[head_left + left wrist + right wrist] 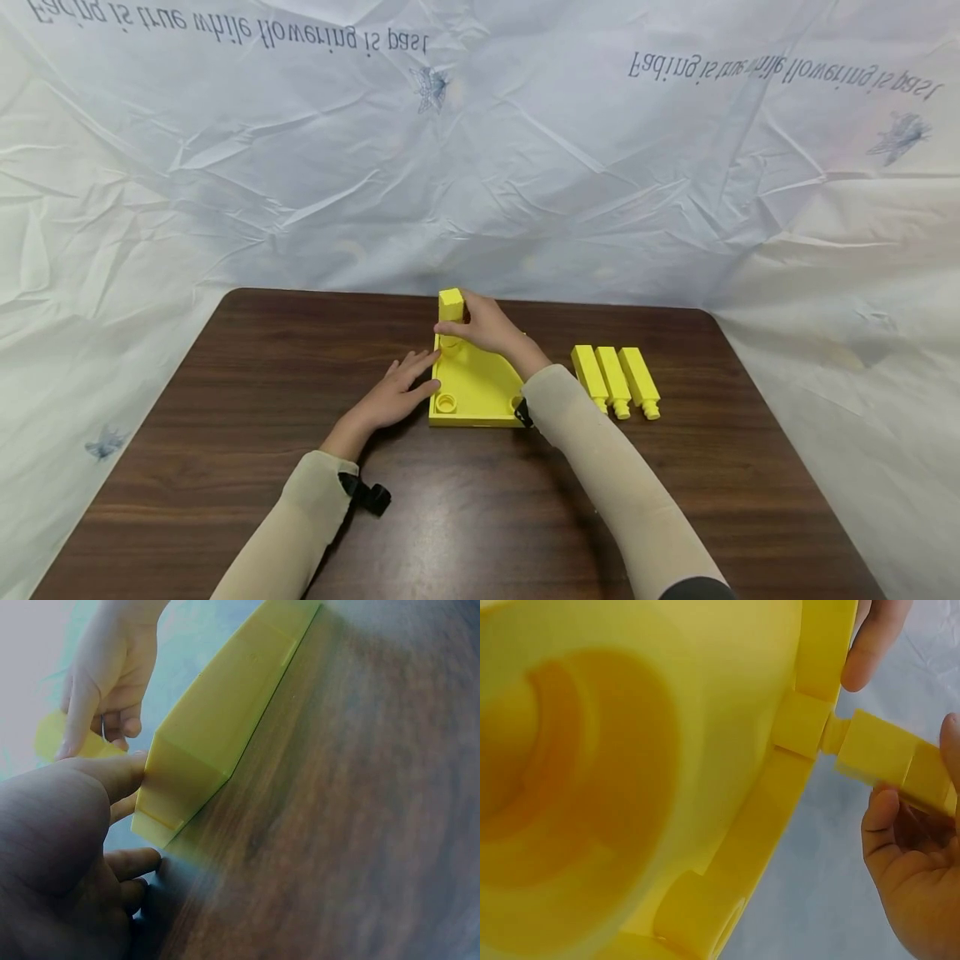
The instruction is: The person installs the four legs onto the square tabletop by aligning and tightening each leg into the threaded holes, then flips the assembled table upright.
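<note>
A yellow board (480,385) with raised rims and round corner sockets lies on the table, sockets facing up. My right hand (491,327) pinches a square yellow table leg (450,305) between thumb and fingers, upright over the far left corner. In the right wrist view, the narrow neck of the leg (877,748) meets the corner socket (802,724). My left hand (395,395) rests along the board's left side, fingers extended and touching its edge. An open socket (446,403) shows at the near left corner.
Three more yellow legs (617,379) with knobbed ends lie side by side right of the board, partly behind my right sleeve. The brown wooden table (225,433) ends at a wrinkled pale cloth (465,192) behind.
</note>
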### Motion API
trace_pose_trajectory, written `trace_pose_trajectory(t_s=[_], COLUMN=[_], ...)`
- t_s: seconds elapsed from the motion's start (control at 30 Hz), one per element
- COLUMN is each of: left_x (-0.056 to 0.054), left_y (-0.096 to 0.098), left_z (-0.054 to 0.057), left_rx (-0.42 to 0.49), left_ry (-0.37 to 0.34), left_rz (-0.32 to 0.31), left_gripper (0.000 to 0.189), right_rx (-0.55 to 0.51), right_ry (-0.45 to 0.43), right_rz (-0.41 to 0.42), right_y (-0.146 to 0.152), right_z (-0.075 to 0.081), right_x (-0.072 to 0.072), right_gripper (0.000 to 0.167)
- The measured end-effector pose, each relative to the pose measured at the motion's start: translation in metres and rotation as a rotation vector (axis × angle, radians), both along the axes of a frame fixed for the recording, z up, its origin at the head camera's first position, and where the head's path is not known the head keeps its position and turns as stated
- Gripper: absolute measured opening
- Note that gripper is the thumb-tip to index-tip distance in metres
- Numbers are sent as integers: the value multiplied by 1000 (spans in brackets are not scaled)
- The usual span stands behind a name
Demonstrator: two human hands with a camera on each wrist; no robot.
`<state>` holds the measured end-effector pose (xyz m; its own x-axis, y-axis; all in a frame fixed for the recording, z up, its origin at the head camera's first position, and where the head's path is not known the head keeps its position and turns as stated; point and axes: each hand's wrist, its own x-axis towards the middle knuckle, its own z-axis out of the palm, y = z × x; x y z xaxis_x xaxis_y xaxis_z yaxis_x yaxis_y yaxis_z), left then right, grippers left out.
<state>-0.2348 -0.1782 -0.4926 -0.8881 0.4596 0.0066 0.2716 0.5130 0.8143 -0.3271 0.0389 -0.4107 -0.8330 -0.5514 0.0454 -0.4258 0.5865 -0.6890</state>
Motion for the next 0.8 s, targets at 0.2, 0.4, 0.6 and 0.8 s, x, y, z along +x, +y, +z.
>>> trace_pose_trajectory(t_s=[0.2,0.4,0.6,0.8], left_x=[0,-1,0,0], left_y=[1,0,-1,0], left_z=[1,1,2,2], left_rx=[2,-6,-19,-10], left_ry=[-4,-7,-9,-15], left_rz=[4,2,1,0], left_gripper=[64,64,64,65], right_rx=[31,15,11,13], right_ry=[29,47,40,44], right_rz=[10,-5,-36,-54], right_y=[2,2,3,3], right_z=[0,0,1,-1], right_x=[0,2,3,1], right_gripper=[29,27,30,36])
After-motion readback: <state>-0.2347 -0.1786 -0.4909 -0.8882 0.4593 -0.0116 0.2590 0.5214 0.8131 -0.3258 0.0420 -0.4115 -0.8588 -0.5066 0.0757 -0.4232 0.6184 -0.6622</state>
